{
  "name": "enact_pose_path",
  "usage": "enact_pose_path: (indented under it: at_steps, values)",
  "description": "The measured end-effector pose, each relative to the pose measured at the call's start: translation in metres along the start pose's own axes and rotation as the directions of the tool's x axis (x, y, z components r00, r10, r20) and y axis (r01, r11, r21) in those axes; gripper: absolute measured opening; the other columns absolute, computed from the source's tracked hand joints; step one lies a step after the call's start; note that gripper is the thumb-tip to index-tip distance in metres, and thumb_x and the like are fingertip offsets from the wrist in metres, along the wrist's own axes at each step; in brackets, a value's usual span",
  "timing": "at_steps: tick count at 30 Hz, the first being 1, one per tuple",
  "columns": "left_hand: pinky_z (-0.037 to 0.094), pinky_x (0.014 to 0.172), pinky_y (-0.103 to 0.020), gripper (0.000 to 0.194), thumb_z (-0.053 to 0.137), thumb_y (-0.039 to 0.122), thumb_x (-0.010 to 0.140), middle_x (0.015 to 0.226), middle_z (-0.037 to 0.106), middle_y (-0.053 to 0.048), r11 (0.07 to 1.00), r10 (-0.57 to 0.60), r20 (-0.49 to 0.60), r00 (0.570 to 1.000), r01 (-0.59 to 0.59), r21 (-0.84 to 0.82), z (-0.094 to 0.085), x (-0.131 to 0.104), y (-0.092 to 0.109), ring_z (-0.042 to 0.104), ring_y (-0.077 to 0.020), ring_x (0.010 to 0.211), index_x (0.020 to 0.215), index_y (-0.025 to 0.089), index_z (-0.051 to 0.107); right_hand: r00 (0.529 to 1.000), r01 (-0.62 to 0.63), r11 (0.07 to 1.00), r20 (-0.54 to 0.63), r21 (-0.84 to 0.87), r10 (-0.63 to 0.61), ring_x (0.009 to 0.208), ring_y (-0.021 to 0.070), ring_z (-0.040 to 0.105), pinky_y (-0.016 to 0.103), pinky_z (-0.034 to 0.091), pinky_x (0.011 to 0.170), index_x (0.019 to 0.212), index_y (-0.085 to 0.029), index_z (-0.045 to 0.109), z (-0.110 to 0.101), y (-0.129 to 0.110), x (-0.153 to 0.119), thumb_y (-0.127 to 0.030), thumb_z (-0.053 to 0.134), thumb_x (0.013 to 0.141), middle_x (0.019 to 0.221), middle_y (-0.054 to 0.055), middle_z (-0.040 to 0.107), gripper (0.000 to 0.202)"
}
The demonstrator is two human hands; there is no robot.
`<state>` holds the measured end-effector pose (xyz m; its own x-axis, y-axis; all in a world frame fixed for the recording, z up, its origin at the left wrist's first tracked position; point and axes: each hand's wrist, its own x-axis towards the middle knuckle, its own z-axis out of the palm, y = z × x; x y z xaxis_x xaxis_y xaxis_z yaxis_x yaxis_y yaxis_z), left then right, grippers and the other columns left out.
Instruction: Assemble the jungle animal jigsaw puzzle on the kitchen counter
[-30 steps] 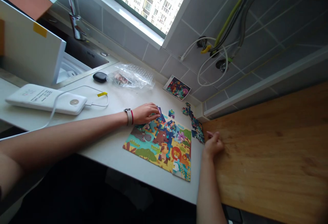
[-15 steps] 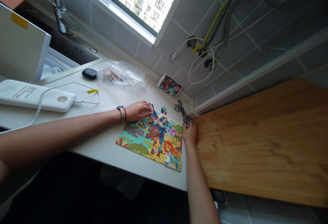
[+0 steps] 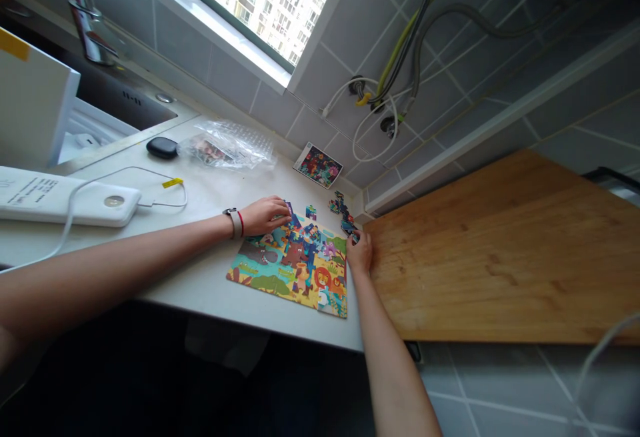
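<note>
A partly joined jigsaw puzzle (image 3: 270, 283) with bright cartoon animals lies on the white counter. My left hand (image 3: 267, 215), with a watch and red band at its wrist, rests at the upper left edge, fingers laid forward and slightly bent. A dark purple puzzle piece (image 3: 289, 209) shows by its fingertips. Along the right edge is my right hand (image 3: 361, 255), its thumb and fingers around a dark puzzle piece (image 3: 355, 237); the fingers are partly hidden. Several dark loose pieces (image 3: 342, 207) lie just beyond it. One loose piece (image 3: 311, 212) sits above the puzzle.
A picture card (image 3: 319, 165) leans near the tiled wall. Clear plastic packaging (image 3: 233, 147) and a black case (image 3: 163, 147) lie at the back left. A white power strip (image 3: 113, 205) with a cable is at the left. A wooden board (image 3: 475, 257) borders the right.
The head view has turned to the right, so everything sits farther left. Both hands keep nearly the same places beside the puzzle.
</note>
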<state>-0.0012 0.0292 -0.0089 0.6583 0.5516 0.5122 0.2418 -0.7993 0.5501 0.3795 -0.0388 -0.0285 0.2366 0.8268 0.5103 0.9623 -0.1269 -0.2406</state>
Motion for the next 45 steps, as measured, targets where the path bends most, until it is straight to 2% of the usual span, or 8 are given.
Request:
enact_pose_path:
  at_steps: [8, 12, 14, 17, 21, 27, 35, 45]
  values:
    - [0.052, 0.095, -0.039, 0.039, 0.047, 0.041, 0.104, 0.093, 0.074, -0.012, 0.999, -0.017, -0.022, 1.000, 0.017, -0.032, 0.000, 0.000, -0.005, 0.067, -0.0235, 0.089, 0.091, 0.018, 0.075, 0.999, 0.030, 0.999, -0.020, -0.036, -0.030, 0.113, 0.0318, 0.060, 0.045, 0.047, 0.103, 0.116, -0.012, 0.068, 0.003, -0.002, 0.002, -0.039, 0.055, 0.089, 0.117, 0.021, 0.067, 0.041]
    - [0.051, 0.100, -0.041, 0.032, 0.054, 0.036, 0.099, 0.112, 0.074, -0.011, 0.995, -0.096, -0.087, 0.992, 0.094, -0.020, -0.002, -0.001, -0.013, 0.067, -0.0256, 0.105, 0.122, 0.020, 0.069, 1.000, 0.016, 0.999, 0.002, -0.048, -0.016, 0.115, 0.0327, 0.060, 0.047, 0.045, 0.105, 0.117, -0.010, 0.069, 0.007, -0.001, 0.004, -0.039, 0.052, 0.089, 0.121, 0.024, 0.068, 0.044]
    - [0.050, 0.103, -0.042, 0.047, 0.055, 0.028, 0.095, 0.121, 0.071, -0.010, 0.990, -0.143, -0.155, 0.977, 0.140, -0.034, -0.003, -0.001, -0.018, 0.066, -0.0257, 0.112, 0.141, 0.021, 0.056, 1.000, 0.008, 0.998, 0.014, -0.056, -0.007, 0.114, 0.0325, 0.061, 0.046, 0.045, 0.105, 0.117, -0.010, 0.069, 0.008, 0.000, 0.005, -0.039, 0.051, 0.089, 0.120, 0.024, 0.069, 0.044]
    - [0.051, 0.102, -0.041, 0.063, 0.051, 0.011, 0.086, 0.122, 0.071, -0.009, 0.981, -0.195, -0.199, 0.960, 0.187, -0.059, -0.004, -0.001, -0.026, 0.066, -0.0233, 0.110, 0.148, 0.022, 0.048, 1.000, 0.000, 0.998, 0.030, -0.070, 0.002, 0.110, 0.0315, 0.062, 0.044, 0.045, 0.103, 0.117, -0.009, 0.070, 0.007, 0.000, 0.006, -0.038, 0.050, 0.090, 0.117, 0.022, 0.071, 0.044]
    - [0.053, 0.098, -0.040, 0.068, 0.048, 0.007, 0.081, 0.117, 0.073, -0.009, 0.970, -0.244, -0.204, 0.948, 0.235, -0.066, -0.006, -0.001, -0.035, 0.068, -0.0232, 0.105, 0.148, 0.021, 0.048, 0.998, -0.005, 0.995, 0.057, -0.097, 0.011, 0.104, 0.0306, 0.064, 0.041, 0.047, 0.098, 0.116, -0.007, 0.071, 0.007, 0.001, 0.006, -0.037, 0.047, 0.091, 0.110, 0.022, 0.073, 0.046]
    - [0.052, 0.101, -0.041, 0.054, 0.052, 0.019, 0.087, 0.112, 0.075, -0.007, 0.963, -0.267, -0.191, 0.945, 0.257, -0.077, -0.005, -0.005, -0.038, 0.070, -0.0239, 0.105, 0.140, 0.021, 0.054, 0.998, -0.019, 0.988, 0.060, -0.151, 0.029, 0.102, 0.0300, 0.064, 0.039, 0.046, 0.096, 0.116, -0.006, 0.072, 0.004, -0.003, 0.004, -0.033, 0.046, 0.092, 0.109, 0.022, 0.074, 0.045]
    - [0.052, 0.104, -0.041, 0.030, 0.051, 0.032, 0.090, 0.110, 0.077, -0.007, 0.955, -0.296, -0.178, 0.938, 0.296, -0.024, -0.005, -0.006, -0.038, 0.070, -0.0255, 0.106, 0.109, 0.022, 0.072, 0.991, -0.078, 0.970, 0.090, -0.230, 0.101, 0.106, 0.0290, 0.063, 0.037, 0.044, 0.097, 0.120, -0.008, 0.071, -0.003, -0.012, 0.004, -0.026, 0.045, 0.095, 0.114, 0.020, 0.073, 0.039]
    - [0.053, 0.102, -0.046, 0.035, 0.051, 0.041, 0.094, 0.111, 0.075, -0.012, 0.969, -0.224, -0.084, 0.971, 0.231, 0.084, -0.008, -0.006, -0.036, 0.069, -0.0288, 0.106, 0.106, 0.019, 0.076, 0.958, -0.231, 0.947, 0.118, -0.223, 0.261, 0.115, 0.0314, 0.056, 0.036, 0.042, 0.096, 0.123, -0.010, 0.069, -0.013, -0.028, 0.003, -0.027, 0.050, 0.098, 0.123, 0.021, 0.067, 0.036]
